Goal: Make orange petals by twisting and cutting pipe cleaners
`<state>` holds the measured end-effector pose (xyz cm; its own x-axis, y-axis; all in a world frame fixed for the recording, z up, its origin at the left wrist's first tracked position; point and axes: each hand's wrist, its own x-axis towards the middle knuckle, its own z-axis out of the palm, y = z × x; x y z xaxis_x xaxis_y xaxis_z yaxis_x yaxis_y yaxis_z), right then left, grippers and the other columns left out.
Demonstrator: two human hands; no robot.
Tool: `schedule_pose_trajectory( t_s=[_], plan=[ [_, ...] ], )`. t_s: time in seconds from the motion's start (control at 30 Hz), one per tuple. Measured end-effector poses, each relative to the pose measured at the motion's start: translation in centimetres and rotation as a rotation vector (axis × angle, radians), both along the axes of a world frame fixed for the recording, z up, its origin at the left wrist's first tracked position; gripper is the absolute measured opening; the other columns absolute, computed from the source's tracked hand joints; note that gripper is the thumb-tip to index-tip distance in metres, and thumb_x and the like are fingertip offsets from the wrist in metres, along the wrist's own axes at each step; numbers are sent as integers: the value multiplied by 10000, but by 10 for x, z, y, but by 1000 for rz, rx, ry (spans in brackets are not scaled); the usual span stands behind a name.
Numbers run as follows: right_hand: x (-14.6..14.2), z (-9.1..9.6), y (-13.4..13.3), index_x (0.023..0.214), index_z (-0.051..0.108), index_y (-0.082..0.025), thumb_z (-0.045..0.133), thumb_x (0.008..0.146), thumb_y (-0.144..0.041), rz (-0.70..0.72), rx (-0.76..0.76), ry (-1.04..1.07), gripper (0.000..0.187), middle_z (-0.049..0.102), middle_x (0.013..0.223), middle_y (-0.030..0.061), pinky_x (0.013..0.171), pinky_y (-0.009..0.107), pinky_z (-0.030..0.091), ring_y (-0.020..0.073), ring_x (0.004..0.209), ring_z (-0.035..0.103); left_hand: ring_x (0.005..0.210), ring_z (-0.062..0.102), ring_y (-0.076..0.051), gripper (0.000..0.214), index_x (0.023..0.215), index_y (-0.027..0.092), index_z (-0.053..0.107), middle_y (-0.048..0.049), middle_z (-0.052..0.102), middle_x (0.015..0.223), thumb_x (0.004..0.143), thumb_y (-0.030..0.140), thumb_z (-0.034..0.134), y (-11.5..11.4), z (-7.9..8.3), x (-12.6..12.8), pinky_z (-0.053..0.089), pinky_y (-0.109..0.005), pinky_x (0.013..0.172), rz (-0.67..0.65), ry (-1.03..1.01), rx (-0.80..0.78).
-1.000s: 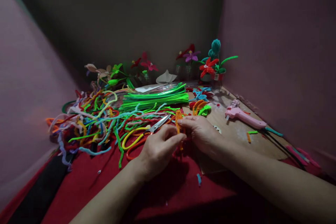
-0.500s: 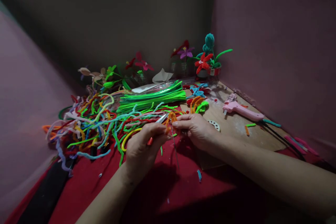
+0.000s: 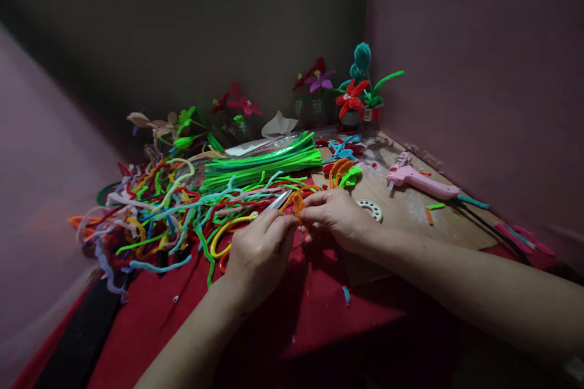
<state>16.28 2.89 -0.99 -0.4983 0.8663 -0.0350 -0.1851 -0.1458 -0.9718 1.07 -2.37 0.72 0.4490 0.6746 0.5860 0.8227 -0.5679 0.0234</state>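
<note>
Between my two hands is a small orange pipe cleaner piece (image 3: 298, 202), with a thin wire stem hanging below it. The fingers of my left hand (image 3: 262, 249) pinch its lower left side. My right hand (image 3: 337, 219) grips it from the right with thumb and fingers closed. Just behind my left hand lie scissors (image 3: 279, 200), blades pointing up and right, with yellow and red handle loops partly hidden by the hand. Several orange loops (image 3: 338, 171) and a green folded piece (image 3: 350, 178) lie beyond my right hand.
Loose colored pipe cleaners (image 3: 155, 213) heap on the left, beside a green bundle (image 3: 260, 161). A pink glue gun (image 3: 422, 185) rests on a brown board (image 3: 396, 225) at right, near a white holed disc (image 3: 370, 210). Pipe cleaner flowers (image 3: 351, 99) stand along the back.
My left hand has turned over so its back shows more, its fingers now closer on the orange piece. My right hand has barely moved. The view has shifted slightly.
</note>
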Motion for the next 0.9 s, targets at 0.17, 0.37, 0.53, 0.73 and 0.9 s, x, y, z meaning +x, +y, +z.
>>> schedule_pose_trajectory(
  t_s=[0.17,0.37,0.53,0.73,0.9],
  plan=[
    [1,4,-5,540,562,-139,518,636,-135,-55,130,-122,105,504,451,-29,425,199,346,79,417,455,618,575,-119,135,798,168,594,-30,605,685,834,167,464,-2,-2,2,426,-211,578,26,1,-28],
    [-2,3,-12,578,586,-140,496,682,-173,-107,300,-200,141,522,538,-24,495,199,345,81,522,455,550,578,-107,142,933,171,487,5,613,702,794,139,499,-7,-1,8,407,-193,507,170,-99,-67],
    [-3,2,-13,564,571,-134,492,678,-161,-28,152,-142,142,511,499,-19,460,200,358,81,467,467,596,604,-124,208,1013,163,441,-6,611,716,813,133,490,-7,-7,9,427,-202,538,155,-23,9],
    [1,8,-9,579,615,-127,509,667,-117,-12,185,-53,138,528,518,-31,496,188,391,61,478,465,740,631,-142,242,1078,160,435,-64,649,861,841,134,480,-5,-10,3,453,-218,649,32,75,119],
    [2,8,-12,656,657,-134,506,670,-105,28,265,-64,155,558,540,-33,500,185,400,61,491,486,772,633,-154,322,1127,145,439,-80,658,897,817,133,526,-7,-14,-1,460,-227,686,26,71,164]
  ],
)
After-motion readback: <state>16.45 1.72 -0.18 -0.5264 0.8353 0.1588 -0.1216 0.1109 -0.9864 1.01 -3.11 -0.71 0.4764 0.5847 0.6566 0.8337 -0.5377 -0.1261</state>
